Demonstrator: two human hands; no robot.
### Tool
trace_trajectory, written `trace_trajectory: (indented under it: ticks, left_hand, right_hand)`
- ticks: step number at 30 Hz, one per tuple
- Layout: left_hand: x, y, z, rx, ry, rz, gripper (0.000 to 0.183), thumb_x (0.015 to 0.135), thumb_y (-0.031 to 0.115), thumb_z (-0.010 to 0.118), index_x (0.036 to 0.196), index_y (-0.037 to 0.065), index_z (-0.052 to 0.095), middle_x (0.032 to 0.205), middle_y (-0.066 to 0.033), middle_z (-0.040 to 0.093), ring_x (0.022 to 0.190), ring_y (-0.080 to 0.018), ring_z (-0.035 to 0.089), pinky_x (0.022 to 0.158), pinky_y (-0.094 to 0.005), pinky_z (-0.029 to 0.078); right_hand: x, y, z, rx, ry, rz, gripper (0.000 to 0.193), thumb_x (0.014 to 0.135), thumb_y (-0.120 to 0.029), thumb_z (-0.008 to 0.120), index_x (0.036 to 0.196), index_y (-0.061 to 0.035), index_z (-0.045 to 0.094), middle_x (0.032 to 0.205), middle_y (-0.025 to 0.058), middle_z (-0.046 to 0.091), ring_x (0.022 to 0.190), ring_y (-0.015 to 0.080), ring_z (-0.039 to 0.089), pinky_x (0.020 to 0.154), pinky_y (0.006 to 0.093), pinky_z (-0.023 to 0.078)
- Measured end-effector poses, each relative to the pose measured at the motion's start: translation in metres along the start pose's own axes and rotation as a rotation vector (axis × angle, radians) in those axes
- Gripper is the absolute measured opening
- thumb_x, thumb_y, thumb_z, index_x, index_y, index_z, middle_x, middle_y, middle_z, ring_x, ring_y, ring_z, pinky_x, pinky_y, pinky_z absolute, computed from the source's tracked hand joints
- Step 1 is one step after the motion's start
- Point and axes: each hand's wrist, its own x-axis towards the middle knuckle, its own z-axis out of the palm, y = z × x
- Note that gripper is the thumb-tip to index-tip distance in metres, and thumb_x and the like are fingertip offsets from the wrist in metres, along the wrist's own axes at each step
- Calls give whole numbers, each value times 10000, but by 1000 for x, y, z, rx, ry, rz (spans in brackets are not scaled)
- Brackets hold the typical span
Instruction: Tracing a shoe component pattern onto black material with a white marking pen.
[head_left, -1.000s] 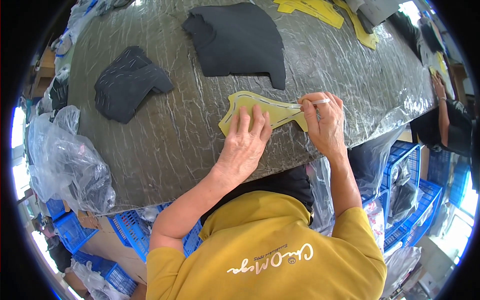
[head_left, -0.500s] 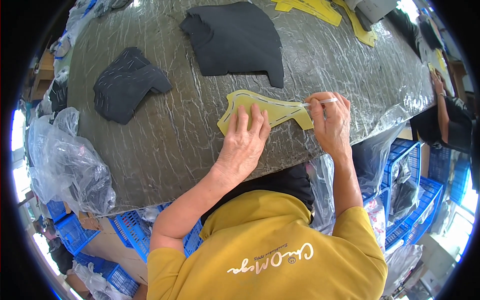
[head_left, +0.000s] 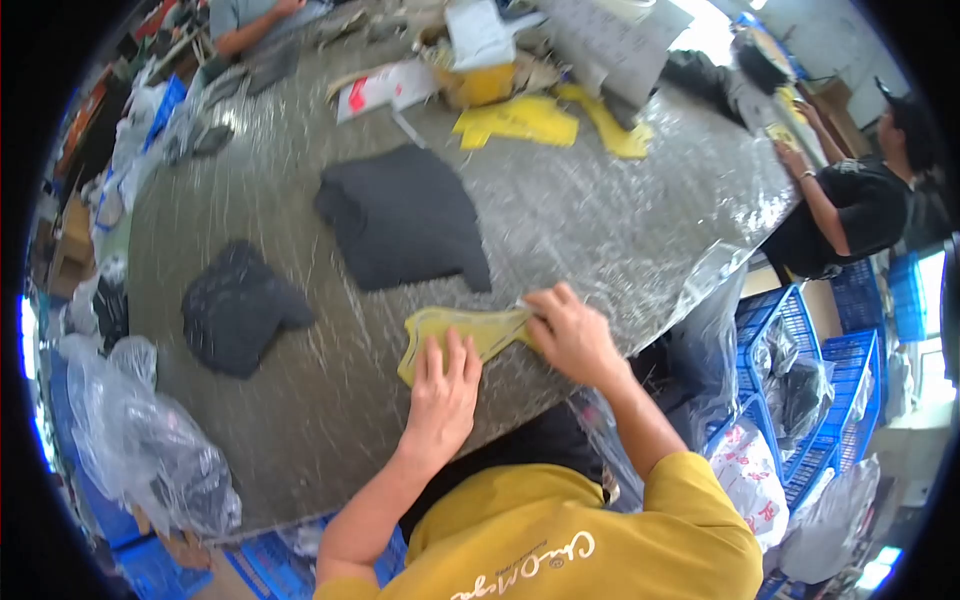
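A yellow pattern template [head_left: 490, 325] with a slotted line along its edge lies on the table. My left hand [head_left: 443, 395] presses on its left part, fingers stretched out and flat. At its narrow right end, my right hand [head_left: 578, 338] is closed in a pinch around a slim white pen, now mostly hidden by the fingers. Whether dark material lies under the template, I cannot tell. Beyond it rests a stack of black cut pieces [head_left: 405, 220]. Further left are smaller black pieces [head_left: 240, 315] bearing pale marks.
More yellow templates [head_left: 520, 122] and papers [head_left: 480, 35] lie at the table's far side. Clear plastic bags [head_left: 150, 430] hang at the left edge. Blue crates [head_left: 775, 330] stand at right. One co-worker [head_left: 850, 200] works at right; another person [head_left: 250, 25] is at far left.
The view has tilted up, showing more of the far table and the people. My right hand now covers more of the template's right end; my left hand stays on it.
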Motion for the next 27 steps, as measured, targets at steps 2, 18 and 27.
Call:
trace_trajectory:
  ticks: [2, 18, 27]
  left_hand:
    - [-4, 2, -2, -12, -26, -10, 554, 882, 139, 593, 1403, -34, 522, 1417, -237, 481, 1267, -428, 483, 1114, -477, 423]
    - [-28, -25, -4, -401, 67, -497, 508, 856, 159, 738, 1285, 9, 510, 1227, -180, 500, 1191, -372, 487, 974, -501, 390]
    - [-34, -26, 6, -613, 257, -588, 429, 843, 2, 692, 1191, 45, 445, 1161, -138, 486, 1135, -294, 517, 953, -433, 404]
  right_hand:
    - [-9, 0, 1, 13, 3, -26, 276, 925, -208, 662, 1176, -97, 636, 1023, 148, 603, 903, 403, 654, 760, 482, 538]
    - [-1, 89, 3, 1912, 344, 307, 193, 1023, -174, 606, 1191, -79, 614, 993, 10, 665, 830, 111, 629, 622, 266, 505]
    - [3, 106, 9, 2293, 71, 120, 240, 1035, -101, 555, 1272, -65, 572, 1068, 62, 591, 666, 77, 413, 542, 223, 330]
